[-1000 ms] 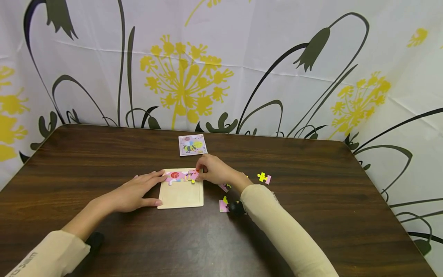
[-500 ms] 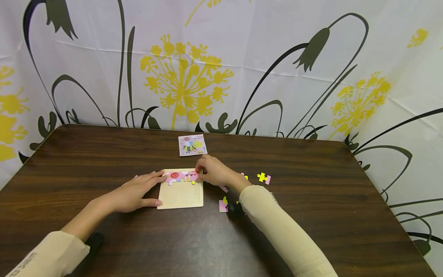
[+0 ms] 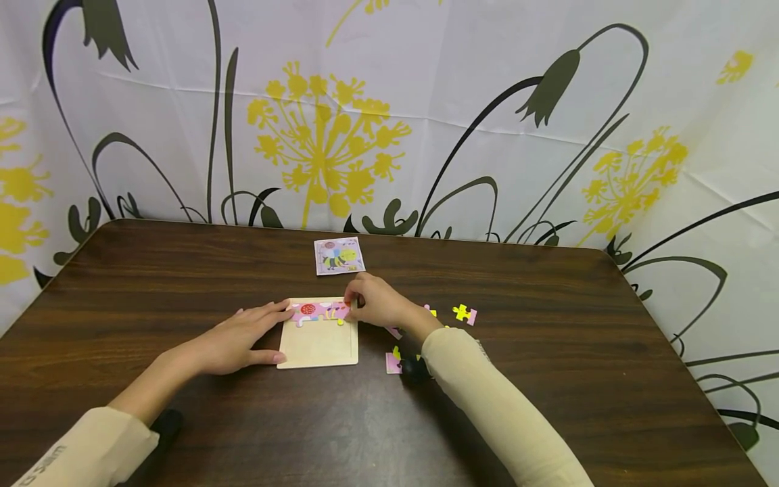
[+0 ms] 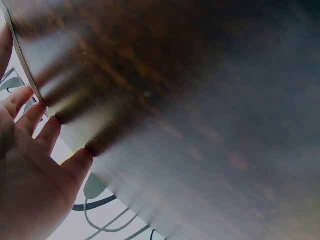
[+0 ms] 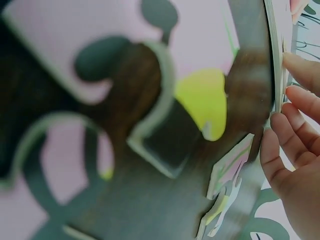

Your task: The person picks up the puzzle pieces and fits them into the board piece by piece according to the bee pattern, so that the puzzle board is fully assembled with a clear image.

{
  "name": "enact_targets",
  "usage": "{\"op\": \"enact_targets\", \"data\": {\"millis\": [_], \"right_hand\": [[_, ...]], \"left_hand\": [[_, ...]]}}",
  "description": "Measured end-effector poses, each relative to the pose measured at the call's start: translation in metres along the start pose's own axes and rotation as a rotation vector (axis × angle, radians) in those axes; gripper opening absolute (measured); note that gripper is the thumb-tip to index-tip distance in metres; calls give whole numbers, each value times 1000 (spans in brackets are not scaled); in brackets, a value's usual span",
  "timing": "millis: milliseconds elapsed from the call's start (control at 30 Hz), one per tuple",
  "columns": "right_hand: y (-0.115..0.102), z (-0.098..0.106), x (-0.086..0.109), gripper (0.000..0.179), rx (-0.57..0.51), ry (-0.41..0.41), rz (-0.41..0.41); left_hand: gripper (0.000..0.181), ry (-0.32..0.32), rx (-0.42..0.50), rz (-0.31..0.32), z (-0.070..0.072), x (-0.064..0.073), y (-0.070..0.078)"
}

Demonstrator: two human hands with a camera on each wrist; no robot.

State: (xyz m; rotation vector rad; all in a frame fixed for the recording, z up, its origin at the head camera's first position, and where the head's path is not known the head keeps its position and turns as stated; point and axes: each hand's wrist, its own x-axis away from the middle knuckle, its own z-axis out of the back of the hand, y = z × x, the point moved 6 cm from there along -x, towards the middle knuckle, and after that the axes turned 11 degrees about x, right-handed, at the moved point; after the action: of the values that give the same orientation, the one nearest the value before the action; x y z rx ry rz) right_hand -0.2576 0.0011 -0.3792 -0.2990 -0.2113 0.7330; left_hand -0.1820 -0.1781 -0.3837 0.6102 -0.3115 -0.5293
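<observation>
A pale wooden puzzle tray (image 3: 318, 346) lies on the brown table. Across its top row sit pink puzzle pieces, the left one (image 3: 308, 310) marked with a red round shape. My left hand (image 3: 242, 339) rests at the tray's left side, fingers fairly straight at the upper corner and thumb near the lower one. With curled fingers my right hand (image 3: 382, 302) pinches the right-hand puzzle piece (image 3: 337, 312) at the top right corner, partly covering it. In the right wrist view, thumb and fingertips meet at the tray's edge (image 5: 275, 60).
A square picture card (image 3: 339, 256) with a bee lies behind the tray. Several loose puzzle pieces are to the right, among them a yellow and pink one (image 3: 464, 314) and a pink one (image 3: 393, 363), some partly under my right forearm. A patterned cloth (image 3: 462, 81) hangs behind the table.
The right-hand piece, slightly out of line a second ago, now lies level beside the left piece in the top row. My left hand has stayed in place.
</observation>
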Motion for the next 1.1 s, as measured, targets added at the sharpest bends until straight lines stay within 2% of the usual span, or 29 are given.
{"op": "enact_targets", "data": {"millis": [267, 500, 1100], "right_hand": [[0, 0, 1, 15, -9, 1, 5], [-1, 0, 2, 20, -32, 3, 16], [-2, -1, 2, 21, -52, 4, 46]], "left_hand": [[78, -4, -4, 10, -1, 0, -1], [76, 8, -7, -11, -1, 0, 0], [78, 3, -2, 6, 0, 1, 0]]}}
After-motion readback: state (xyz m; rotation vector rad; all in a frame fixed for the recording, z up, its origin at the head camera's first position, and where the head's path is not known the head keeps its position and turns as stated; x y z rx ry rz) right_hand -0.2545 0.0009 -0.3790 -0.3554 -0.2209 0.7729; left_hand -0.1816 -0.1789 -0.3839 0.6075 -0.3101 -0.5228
